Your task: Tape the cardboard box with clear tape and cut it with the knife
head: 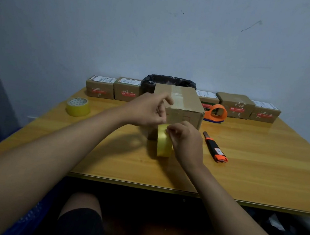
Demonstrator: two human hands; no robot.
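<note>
The cardboard box (180, 106), its top seam already taped, sits mid-table toward the far edge. Against its near face a clear tape roll (163, 143) stands on edge; the right hand (185, 142) pinches its top, apparently at the loose end, while the left hand (147, 109) hovers at the box's near-left corner with its fingers loosely curled, gripping nothing visible. The utility knife (214, 147) lies at 3 o'clock, apart. Bare table (259, 177) stretches to the near edge; a spare tape roll (78, 106) sits at 9 o'clock.
</note>
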